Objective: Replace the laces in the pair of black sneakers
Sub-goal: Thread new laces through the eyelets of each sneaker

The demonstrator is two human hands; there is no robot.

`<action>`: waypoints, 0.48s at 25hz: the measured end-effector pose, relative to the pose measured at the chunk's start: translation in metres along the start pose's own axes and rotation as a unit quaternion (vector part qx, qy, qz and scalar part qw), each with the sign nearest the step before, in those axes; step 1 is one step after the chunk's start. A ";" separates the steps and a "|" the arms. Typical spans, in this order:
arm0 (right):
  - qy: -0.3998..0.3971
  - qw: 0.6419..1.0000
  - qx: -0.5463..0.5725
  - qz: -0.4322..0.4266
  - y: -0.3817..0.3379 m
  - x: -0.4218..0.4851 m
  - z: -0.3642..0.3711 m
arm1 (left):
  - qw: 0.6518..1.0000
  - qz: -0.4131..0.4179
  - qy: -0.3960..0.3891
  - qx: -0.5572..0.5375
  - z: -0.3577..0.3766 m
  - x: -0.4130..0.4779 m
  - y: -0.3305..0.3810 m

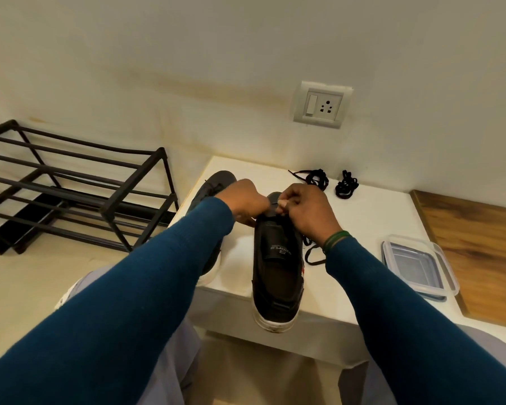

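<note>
You've got the white table point(362, 217) right in front of you, pushed against the wall. The near sneaker point(275, 276) sits in the middle, toe pointing away, its white heel hanging over the front edge. The second sneaker point(214, 182) lies along the left edge, mostly hidden by your sleeve. At the back, two coiled black lace bundles point(316, 178) point(346, 185) sit side by side, apart. A loose lace point(313, 255) trails just right of the near sneaker. A clear plastic container point(418, 264) straddles the white top and the wooden surface point(479, 252) on your right.
</note>
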State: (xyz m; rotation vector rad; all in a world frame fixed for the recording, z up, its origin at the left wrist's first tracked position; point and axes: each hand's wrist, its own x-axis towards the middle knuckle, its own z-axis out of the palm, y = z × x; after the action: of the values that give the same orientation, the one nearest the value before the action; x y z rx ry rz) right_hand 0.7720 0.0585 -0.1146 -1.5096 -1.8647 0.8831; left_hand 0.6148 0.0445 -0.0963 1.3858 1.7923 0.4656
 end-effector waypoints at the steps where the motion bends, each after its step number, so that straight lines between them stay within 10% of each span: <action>1: 0.000 0.999 -0.033 -0.005 -0.001 0.000 0.003 | 0.999 -0.017 0.011 -0.024 -0.004 0.002 -0.003; 12: -0.027 0.989 -0.144 0.014 -0.004 0.004 0.030 | 0.982 -0.040 -0.014 -0.183 -0.011 0.005 -0.020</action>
State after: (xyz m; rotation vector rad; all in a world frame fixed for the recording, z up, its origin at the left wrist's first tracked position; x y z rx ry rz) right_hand 0.7452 0.0577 -0.1300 -1.6988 -2.0852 0.6947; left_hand 0.5937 0.0440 -0.1056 1.0554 1.6339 0.6907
